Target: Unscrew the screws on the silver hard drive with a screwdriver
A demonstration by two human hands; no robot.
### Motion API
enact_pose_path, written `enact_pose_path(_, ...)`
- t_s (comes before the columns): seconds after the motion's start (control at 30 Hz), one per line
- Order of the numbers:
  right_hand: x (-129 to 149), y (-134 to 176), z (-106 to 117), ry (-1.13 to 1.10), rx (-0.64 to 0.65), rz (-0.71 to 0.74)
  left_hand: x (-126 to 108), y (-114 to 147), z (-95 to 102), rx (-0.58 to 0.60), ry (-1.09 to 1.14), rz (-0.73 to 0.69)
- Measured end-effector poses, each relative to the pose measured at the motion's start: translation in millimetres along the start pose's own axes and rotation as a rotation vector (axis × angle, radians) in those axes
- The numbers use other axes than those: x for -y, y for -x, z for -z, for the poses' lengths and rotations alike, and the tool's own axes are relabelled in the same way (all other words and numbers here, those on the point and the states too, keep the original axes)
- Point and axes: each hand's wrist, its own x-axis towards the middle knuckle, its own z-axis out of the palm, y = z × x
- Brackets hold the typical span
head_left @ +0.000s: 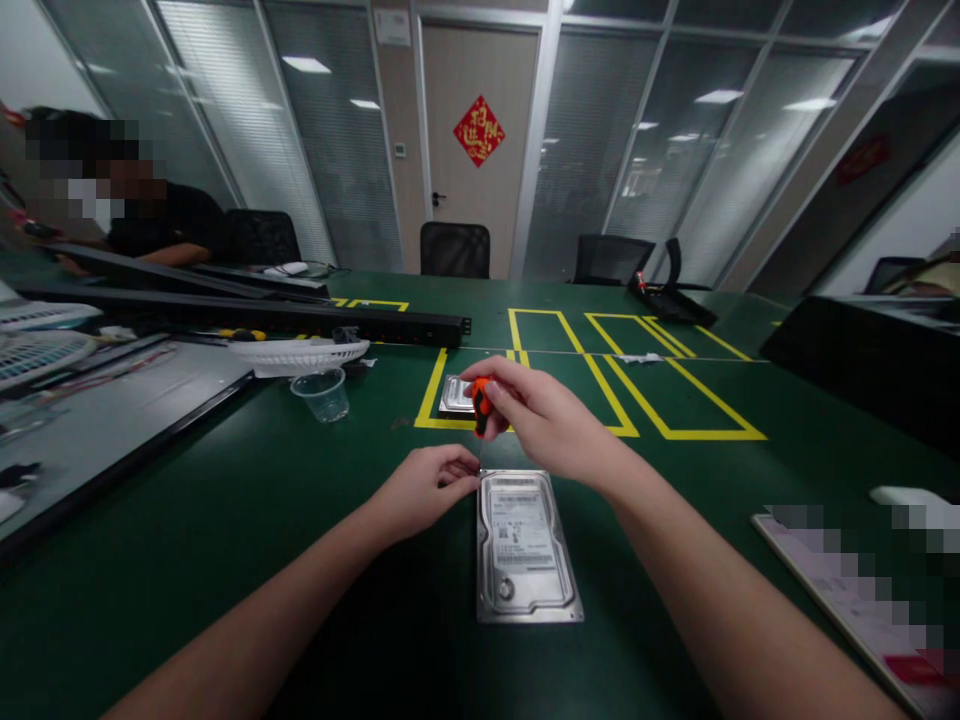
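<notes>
Evidently the right hand (536, 408) grips one screwdriver (481, 403) upright so its shaft points down at a corner of the drive (525, 545) below those fingers. The left hand (424, 488), fingers half curled at that corner, perhaps steadies it; whether they pinch anything I cannot tell. Drives number two: the second drive (453, 396) lies just beyond the right fingers, one cup (324, 396) farther left.

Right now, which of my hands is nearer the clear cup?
Left. Your left hand is right of the clear cup and closer to you; your right hand, holding the orange-handled screwdriver, is farther right.
</notes>
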Motion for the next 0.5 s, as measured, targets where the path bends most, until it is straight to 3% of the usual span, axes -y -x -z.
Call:
enact_pose_path(0.27,-17,3,-13,-0.128,-0.129,0.044,-2,1,1.0,0.024,0.051,0.004)
enact_pose_path(0.5,-21,23,-20,-0.130,-0.163,0.044,2,0,0.7,0.012,0.030,-0.038)
